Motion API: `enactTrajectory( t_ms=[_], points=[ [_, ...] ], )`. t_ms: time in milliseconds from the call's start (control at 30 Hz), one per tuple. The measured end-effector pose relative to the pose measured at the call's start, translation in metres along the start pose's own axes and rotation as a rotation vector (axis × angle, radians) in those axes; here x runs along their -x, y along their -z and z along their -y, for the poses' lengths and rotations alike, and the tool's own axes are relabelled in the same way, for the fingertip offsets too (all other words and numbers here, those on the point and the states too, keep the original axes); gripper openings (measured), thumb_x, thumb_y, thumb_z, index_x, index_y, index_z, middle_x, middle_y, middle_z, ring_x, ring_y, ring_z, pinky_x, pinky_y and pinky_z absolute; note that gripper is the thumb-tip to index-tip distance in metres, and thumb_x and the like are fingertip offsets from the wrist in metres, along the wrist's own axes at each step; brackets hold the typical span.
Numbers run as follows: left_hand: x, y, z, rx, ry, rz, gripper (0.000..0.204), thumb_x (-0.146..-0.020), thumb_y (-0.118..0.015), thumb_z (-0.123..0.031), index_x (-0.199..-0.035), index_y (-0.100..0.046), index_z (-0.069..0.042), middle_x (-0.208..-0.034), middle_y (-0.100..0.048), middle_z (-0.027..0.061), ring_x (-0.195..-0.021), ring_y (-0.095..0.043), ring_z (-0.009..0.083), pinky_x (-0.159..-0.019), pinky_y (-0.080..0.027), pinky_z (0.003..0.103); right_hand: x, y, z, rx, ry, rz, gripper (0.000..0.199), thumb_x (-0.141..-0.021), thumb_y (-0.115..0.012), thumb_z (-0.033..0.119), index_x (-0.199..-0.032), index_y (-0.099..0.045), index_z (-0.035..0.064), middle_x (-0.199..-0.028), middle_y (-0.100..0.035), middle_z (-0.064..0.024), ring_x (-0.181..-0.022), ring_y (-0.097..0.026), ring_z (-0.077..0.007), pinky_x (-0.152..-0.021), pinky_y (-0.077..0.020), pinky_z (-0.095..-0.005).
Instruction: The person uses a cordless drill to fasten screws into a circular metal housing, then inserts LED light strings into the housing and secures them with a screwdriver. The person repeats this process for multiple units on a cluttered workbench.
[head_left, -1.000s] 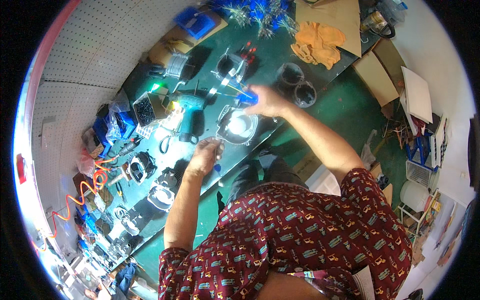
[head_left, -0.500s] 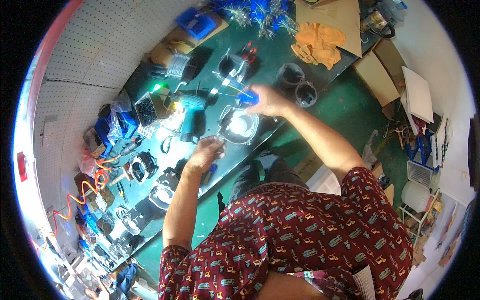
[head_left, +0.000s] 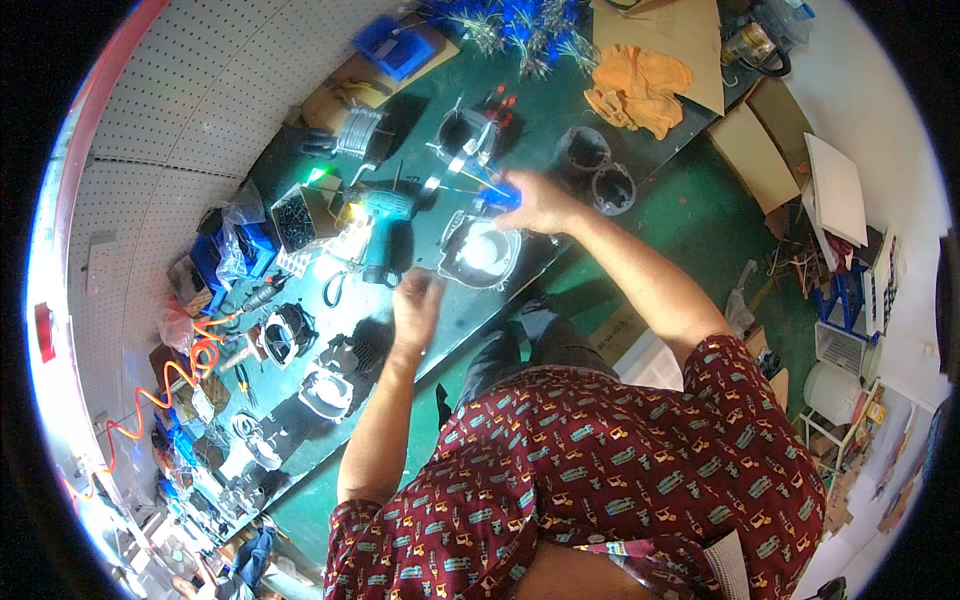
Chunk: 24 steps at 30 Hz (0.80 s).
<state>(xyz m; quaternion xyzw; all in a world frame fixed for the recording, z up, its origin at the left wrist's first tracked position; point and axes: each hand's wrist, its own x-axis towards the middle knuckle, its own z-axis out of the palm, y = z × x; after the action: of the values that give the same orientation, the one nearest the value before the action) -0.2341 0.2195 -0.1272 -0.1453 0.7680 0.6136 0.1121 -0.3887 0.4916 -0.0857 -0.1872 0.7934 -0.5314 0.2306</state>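
Observation:
My right hand (head_left: 545, 205) is closed on a blue part with thin wires (head_left: 500, 194), held over the far right rim of a round grey metal housing (head_left: 480, 250). Bright light glares off the pale middle of that housing, which lies on the green bench. To the left of the housing, just off its rim, is my left hand (head_left: 416, 308). Its fingers are bent and smeared by motion, so whether they hold anything does not show. Beyond the left hand a teal power drill (head_left: 383, 225) rests on the bench.
Ring-shaped grey housings (head_left: 612, 188) lie to the right, near an orange cloth (head_left: 640, 88). A box of small dark screws (head_left: 298, 218) stands left of the drill. An orange coiled hose (head_left: 203, 355) and more metal housings (head_left: 325, 390) lie further left. Blue wired parts (head_left: 530, 30) are piled at the back.
My left hand has shifted slightly up and right and turned, its fingers now less distinct. The right hand, with the blue wired part, has barely moved.

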Motion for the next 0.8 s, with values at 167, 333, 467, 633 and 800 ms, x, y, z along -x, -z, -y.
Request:
enactTrajectory(
  t_ms=[167,333,467,633,800],
  points=[
    [-0.006,0.012,-0.024,0.266,0.418,0.23,0.018,-0.097,-0.062,-0.019,-0.1,-0.066,-0.001,-0.089,-0.065,0.0054,-0.08,-0.06,0.0136,-0.067,-0.053,0.03,0.0,-0.001,0.002,0.024,-0.034,0.017,0.05,-0.074,-0.087,0.02,-0.114,-0.062,0.0054,-0.101,-0.07,-0.0074,-0.092,-0.065,-0.0159,-0.086,-0.0524,-0.0331],
    [-0.007,0.001,0.003,-0.106,-0.036,0.073,0.012,-0.087,-0.071,-0.011,-0.083,-0.064,-0.002,-0.072,-0.061,0.0048,-0.067,-0.056,0.0126,-0.061,-0.047,0.031,-0.001,-0.001,0.0,0.008,0.001,-0.009,0.058,-0.07,-0.086,0.028,-0.116,-0.062,0.0015,-0.096,-0.069,-0.0133,-0.085,-0.065,-0.0208,-0.081,-0.0526,-0.0367],
    [0.0,-0.007,0.006,-0.345,-0.302,-0.059,0.014,-0.085,-0.07,-0.009,-0.084,-0.062,0.002,-0.073,-0.061,0.009,-0.066,-0.054,0.0152,-0.062,-0.046,0.035,0.001,-0.001,0.006,0.013,-0.04,-0.021,0.057,-0.07,-0.086,0.028,-0.115,-0.062,0.0019,-0.096,-0.069,-0.0128,-0.085,-0.065,-0.021,-0.081,-0.0526,-0.0369],
    [-0.004,0.004,-0.027,0.229,0.276,0.265,0.025,-0.099,-0.062,-0.024,-0.097,-0.066,0.001,-0.085,-0.065,0.0053,-0.074,-0.059,0.0142,-0.063,-0.05,0.029,0.002,-0.002,-0.002,-0.039,-0.034,-0.01,0.057,-0.069,-0.086,0.027,-0.115,-0.062,0.0023,-0.098,-0.069,-0.0125,-0.087,-0.065,-0.0206,-0.083,-0.0521,-0.0362],
    [-0.017,0.014,-0.015,0.436,0.393,0.356,0.02,-0.1,-0.061,-0.02,-0.096,-0.066,-0.001,-0.083,-0.063,0.0021,-0.072,-0.056,0.0118,-0.062,-0.047,0.027,0.0,-0.004,-0.009,-0.042,0.022,-0.027,0.058,-0.069,-0.085,0.029,-0.115,-0.062,0.0028,-0.093,-0.069,-0.0118,-0.084,-0.065,-0.0208,-0.082,-0.052,-0.036]
  ],
)
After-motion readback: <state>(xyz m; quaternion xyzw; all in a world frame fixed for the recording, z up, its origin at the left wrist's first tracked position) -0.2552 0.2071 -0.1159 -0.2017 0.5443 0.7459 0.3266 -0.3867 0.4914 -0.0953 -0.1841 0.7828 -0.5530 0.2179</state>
